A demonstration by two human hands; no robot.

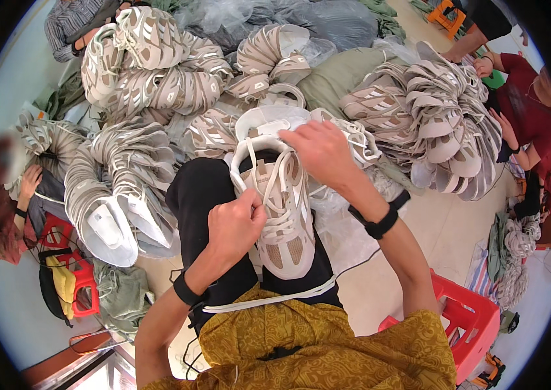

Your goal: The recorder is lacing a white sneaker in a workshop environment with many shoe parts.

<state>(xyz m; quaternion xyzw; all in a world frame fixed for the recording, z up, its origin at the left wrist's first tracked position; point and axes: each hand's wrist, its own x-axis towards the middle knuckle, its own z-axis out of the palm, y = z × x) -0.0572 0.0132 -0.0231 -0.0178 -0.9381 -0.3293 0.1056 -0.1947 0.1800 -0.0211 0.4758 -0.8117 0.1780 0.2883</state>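
A beige and white shoe upper rests across my black-trousered thighs, toe towards me, with white shoelace crossing its front. At the left edge of its opening my left hand is closed, fingers pinched on the shoelace. My right hand is closed too, above the upper's right side, its fingertips at the lace near the top eyelets. The bits of lace inside both hands are hidden by the fingers. Several loose white laces lie over my lap.
Stacked uppers stand at the left, far left and right. Grey plastic bags are at the back. A red stool stands near my right side, another red stool at left. Other people sit at both sides.
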